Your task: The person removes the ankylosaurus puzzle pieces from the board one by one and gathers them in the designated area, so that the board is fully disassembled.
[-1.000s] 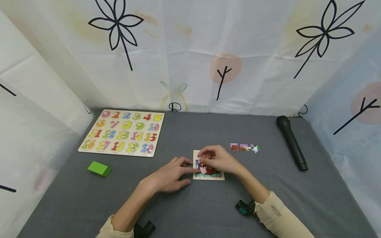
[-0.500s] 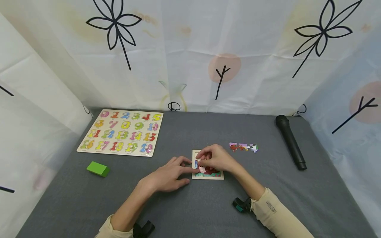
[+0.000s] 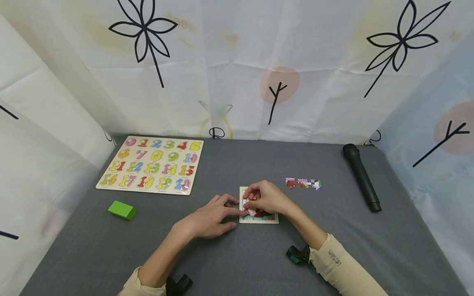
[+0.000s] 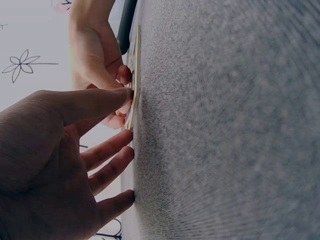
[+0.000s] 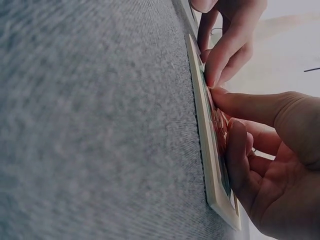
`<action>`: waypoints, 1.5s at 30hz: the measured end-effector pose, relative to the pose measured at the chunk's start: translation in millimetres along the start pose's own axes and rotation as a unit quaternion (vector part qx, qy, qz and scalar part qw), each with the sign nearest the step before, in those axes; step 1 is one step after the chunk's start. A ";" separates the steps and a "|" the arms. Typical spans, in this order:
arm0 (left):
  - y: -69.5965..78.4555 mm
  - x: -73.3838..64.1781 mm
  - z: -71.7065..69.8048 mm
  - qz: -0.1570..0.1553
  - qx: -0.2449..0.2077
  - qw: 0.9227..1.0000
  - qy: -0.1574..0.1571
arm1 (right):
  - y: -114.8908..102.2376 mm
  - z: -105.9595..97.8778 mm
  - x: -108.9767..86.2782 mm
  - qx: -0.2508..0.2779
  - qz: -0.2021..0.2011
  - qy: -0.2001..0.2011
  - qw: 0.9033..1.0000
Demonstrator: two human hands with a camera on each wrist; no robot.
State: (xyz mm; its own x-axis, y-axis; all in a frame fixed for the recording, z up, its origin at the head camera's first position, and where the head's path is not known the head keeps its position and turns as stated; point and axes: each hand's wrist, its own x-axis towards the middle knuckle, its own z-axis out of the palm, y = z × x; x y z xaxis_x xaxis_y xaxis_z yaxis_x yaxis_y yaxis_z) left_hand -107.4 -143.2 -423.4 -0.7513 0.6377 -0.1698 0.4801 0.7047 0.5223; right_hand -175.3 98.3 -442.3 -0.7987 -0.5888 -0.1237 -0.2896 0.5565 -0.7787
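Note:
A small picture puzzle in a pale wooden frame [image 3: 259, 221] lies flat on the grey cloth, with a reddish-brown figure and a green strip showing. My left hand [image 3: 211, 218] rests at its left side, fingers spread; one straight finger presses on the picture while others touch the cloth. My right hand [image 3: 268, 198] is over the upper part of the puzzle, thumb and forefinger pinching a puzzle piece, mostly hidden, at the picture's left side. In the right wrist view, the right thumb [image 5: 250, 106] meets the picture surface right beside the left fingertip.
Several loose puzzle pieces [image 3: 303, 183] lie in a row right of the frame. A number board [image 3: 195, 172] is at back left, with a green block [image 3: 122, 210] in front of it. A black microphone [image 3: 362, 177] lies at the right. A white patterned curtain [image 3: 237, 53] hangs behind.
My right hand has shifted slightly left and lower over the puzzle, its thumb and forefinger now at the picture's left side. My left hand has stayed in place.

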 end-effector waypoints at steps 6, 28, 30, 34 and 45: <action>0.7 0.3 -0.1 -0.010 -0.006 1.000 -0.006 | 3.8 -1.6 -1.8 0.012 -0.035 -0.004 0.999; 1.3 0.4 1.2 -0.023 -0.002 1.000 -0.008 | 13.8 -19.2 -16.5 0.140 -0.046 -0.013 0.989; 1.0 1.0 1.6 -0.023 -0.001 1.000 -0.007 | 14.8 -24.2 -19.6 0.132 -0.045 -0.006 0.990; 2.4 0.7 0.7 -0.021 0.001 1.000 -0.008 | 15.8 -35.2 -27.8 0.121 -0.034 0.008 0.992; 2.1 -1.1 1.4 -0.017 -0.003 1.000 -0.003 | 27.0 -52.0 -44.8 0.108 -0.024 0.024 0.994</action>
State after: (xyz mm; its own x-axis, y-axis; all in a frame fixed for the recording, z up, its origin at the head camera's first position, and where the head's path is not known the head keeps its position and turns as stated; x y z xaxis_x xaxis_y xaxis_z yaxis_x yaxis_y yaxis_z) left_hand -104.9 -142.0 -423.3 -0.7647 0.6150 -0.1922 0.4511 0.7240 0.5219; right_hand -174.8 170.2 -425.8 -0.8126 -0.5800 -0.0570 -0.2128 0.3863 -0.8975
